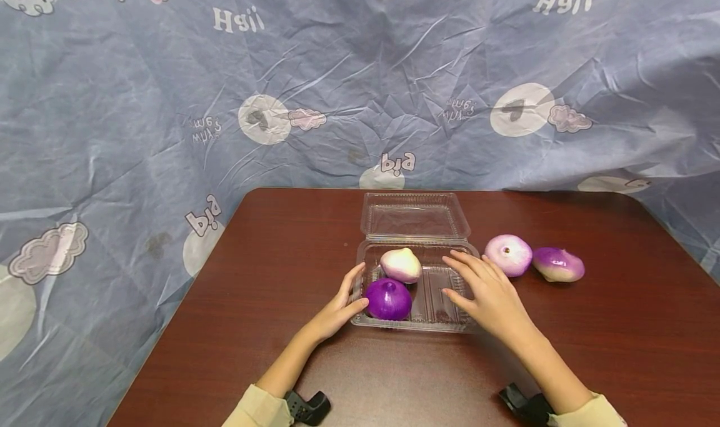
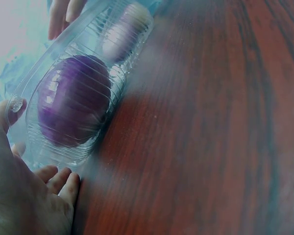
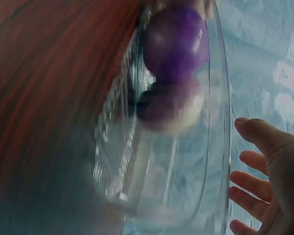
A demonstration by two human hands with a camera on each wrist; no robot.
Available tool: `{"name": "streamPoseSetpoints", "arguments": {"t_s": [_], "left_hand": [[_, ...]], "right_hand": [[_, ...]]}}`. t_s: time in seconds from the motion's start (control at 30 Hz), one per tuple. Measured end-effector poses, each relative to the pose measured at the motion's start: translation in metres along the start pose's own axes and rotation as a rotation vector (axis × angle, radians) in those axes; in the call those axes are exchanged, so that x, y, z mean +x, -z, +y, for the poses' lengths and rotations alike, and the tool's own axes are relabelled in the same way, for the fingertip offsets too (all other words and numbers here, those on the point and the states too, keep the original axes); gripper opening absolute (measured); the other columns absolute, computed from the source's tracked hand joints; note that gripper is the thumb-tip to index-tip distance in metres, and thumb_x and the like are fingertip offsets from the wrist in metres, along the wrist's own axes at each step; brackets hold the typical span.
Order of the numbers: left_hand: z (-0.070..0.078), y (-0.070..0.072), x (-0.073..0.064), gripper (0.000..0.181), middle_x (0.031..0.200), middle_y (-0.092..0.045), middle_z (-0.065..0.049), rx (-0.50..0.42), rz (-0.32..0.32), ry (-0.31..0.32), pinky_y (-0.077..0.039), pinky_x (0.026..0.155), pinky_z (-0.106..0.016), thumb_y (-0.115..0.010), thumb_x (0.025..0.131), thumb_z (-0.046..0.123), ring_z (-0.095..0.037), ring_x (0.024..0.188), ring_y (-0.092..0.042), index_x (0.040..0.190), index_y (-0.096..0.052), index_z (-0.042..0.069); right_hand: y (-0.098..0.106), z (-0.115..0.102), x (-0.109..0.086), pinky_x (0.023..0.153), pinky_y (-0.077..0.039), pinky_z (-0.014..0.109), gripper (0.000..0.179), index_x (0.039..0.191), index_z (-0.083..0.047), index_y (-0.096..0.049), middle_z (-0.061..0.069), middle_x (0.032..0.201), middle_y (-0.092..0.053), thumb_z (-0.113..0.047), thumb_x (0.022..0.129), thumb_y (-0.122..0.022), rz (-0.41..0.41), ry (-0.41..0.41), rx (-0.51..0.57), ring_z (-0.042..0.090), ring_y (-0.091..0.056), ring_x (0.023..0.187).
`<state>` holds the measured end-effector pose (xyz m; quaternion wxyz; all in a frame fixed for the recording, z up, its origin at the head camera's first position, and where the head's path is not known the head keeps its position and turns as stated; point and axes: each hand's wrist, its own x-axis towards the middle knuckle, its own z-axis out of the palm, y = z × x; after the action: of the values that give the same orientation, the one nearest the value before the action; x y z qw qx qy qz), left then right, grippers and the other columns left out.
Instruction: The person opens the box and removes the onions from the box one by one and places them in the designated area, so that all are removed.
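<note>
Ideally, the left hand and right hand, both spread and grasping nothing, steady the clear, rectangular plastic box from its left and right sides without squeezing.

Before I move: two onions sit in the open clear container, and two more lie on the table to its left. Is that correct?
The side is wrong: the head view shows the pale onion and the purple-and-white onion on the table right of the clear container. The rest holds.

R fingers apart, sl. bent
</note>
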<state>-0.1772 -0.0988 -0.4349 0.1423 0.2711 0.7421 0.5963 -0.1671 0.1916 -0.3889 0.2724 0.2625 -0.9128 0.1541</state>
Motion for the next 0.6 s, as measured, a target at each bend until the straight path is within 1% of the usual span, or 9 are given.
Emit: {"name": "streamPoseSetpoints", "arguments": {"t_s": [0.17,0.3,0.4,0.6], "left_hand": [[0.0,0.0,0.0,0.068,0.15,0.001,-0.025,0.007,0.0,0.003,-0.016,0.11,-0.055,-0.04,0.093,0.01,-0.039,0.139,-0.002,0.145,0.002,0.005],[0.0,0.0,0.0,0.068,0.15,0.001,-0.024,0.001,0.003,0.003,-0.016,0.111,-0.054,-0.041,0.093,0.01,-0.038,0.14,-0.002,0.145,0.002,0.005],[-0.001,0.0,0.0,0.068,0.15,0.0,-0.024,-0.001,0.006,0.003,-0.016,0.111,-0.054,-0.041,0.093,0.011,-0.038,0.14,-0.003,0.145,0.002,0.005],[0.0,0.0,0.0,0.067,0.151,0.001,-0.023,0.005,0.006,0.007,-0.017,0.11,-0.055,-0.041,0.093,0.011,-0.038,0.14,-0.003,0.145,0.002,0.006]], "right_hand": [[-0.009,-0.014,0.006,0.1,-0.035,0.045,0.053,0.117,-0.01,-0.059,0.01,0.121,-0.058,-0.029,0.069,-0.073,-0.02,0.093,0.01,0.025,-0.054,0.112],[-0.016,-0.024,0.01,0.095,-0.042,0.043,0.053,0.117,-0.011,-0.059,0.008,0.121,-0.059,-0.028,0.069,-0.074,-0.034,0.172,0.015,0.025,-0.056,0.109],[-0.021,-0.033,0.012,0.09,-0.047,0.043,0.052,0.118,-0.014,-0.059,0.006,0.122,-0.059,-0.028,0.07,-0.075,-0.062,0.206,0.025,0.025,-0.058,0.106],[-0.029,-0.047,0.016,0.086,-0.049,0.041,0.047,0.118,-0.017,-0.061,0.002,0.121,-0.059,-0.028,0.074,-0.073,-0.144,0.234,0.065,0.022,-0.06,0.105]]}}
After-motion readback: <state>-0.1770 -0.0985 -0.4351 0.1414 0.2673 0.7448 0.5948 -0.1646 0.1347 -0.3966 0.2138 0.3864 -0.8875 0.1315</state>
